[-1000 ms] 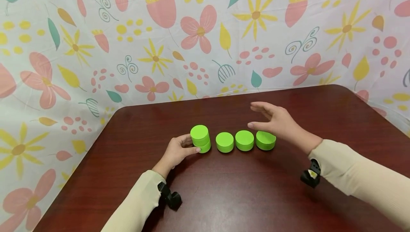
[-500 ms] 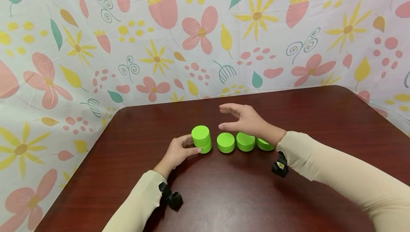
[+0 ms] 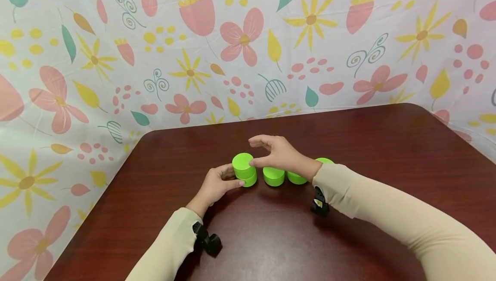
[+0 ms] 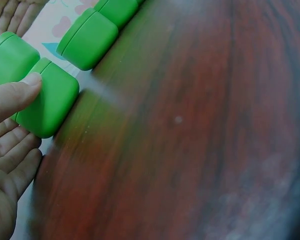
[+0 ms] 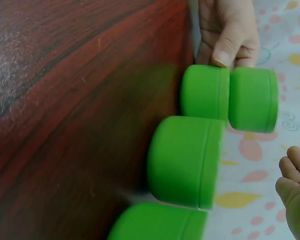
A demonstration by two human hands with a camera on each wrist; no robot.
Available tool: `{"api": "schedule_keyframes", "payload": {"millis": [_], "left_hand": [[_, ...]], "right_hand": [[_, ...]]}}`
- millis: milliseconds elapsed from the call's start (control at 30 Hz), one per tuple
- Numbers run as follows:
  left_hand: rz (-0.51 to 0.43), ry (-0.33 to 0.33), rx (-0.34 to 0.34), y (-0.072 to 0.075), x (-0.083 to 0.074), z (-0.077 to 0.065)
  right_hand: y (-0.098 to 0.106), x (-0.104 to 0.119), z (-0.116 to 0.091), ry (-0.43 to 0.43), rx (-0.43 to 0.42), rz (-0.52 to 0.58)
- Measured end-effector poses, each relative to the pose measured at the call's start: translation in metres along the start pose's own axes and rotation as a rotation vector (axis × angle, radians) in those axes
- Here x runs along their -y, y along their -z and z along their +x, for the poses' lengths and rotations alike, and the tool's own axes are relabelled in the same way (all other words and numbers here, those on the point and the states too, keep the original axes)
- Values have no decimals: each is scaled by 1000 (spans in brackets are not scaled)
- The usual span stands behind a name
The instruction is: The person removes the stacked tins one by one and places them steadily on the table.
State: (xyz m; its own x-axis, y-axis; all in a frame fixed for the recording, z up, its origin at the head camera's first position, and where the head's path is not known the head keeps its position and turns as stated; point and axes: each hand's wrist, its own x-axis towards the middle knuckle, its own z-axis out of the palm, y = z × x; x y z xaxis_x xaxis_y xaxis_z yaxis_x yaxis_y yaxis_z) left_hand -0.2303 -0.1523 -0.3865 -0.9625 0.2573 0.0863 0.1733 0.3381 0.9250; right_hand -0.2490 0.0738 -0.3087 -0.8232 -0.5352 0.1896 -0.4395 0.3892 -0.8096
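Observation:
Two round green lidded jars stand stacked on the table, the upper jar [image 3: 242, 167] directly on the lower jar [image 3: 250, 180]. My left hand [image 3: 214, 184] holds the lower jar from the left, thumb in front and fingers behind, as the left wrist view also shows with the thumb on that jar [image 4: 57, 100]. Over the stack's right side reaches my right hand [image 3: 280, 154], fingers parted from the thumb and nothing held. In the head view its thumb tip overlaps the upper jar's edge; the right wrist view shows the hand apart from that jar [image 5: 253, 100].
Right of the stack a row of similar green jars stands on the dark wooden table [image 3: 271, 238]: a near one [image 3: 274, 178], a middle one [image 3: 296, 179] and a far one [image 3: 324, 160] partly behind the right forearm. A floral cloth [image 3: 240, 78] hangs behind the table.
My right hand has moved left from above the far end of the row to the stack, and dropped lower. The left hand and the jars have stayed put.

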Motion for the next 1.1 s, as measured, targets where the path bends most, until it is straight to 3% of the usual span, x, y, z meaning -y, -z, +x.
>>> {"api": "schedule_keyframes", "payload": {"millis": [267, 600, 933, 1100], "left_hand": [[3, -8, 27, 1, -26, -11], [-4, -15, 5, 0, 0, -2], [-30, 2, -1, 0, 1, -1], [-33, 4, 3, 0, -9, -4]], "right_hand": [[-12, -3, 4, 10, 23, -33], [-22, -12, 7, -9, 42, -58], [-27, -15, 8, -17, 37, -100], [-28, -14, 9, -18, 28, -108]]}}
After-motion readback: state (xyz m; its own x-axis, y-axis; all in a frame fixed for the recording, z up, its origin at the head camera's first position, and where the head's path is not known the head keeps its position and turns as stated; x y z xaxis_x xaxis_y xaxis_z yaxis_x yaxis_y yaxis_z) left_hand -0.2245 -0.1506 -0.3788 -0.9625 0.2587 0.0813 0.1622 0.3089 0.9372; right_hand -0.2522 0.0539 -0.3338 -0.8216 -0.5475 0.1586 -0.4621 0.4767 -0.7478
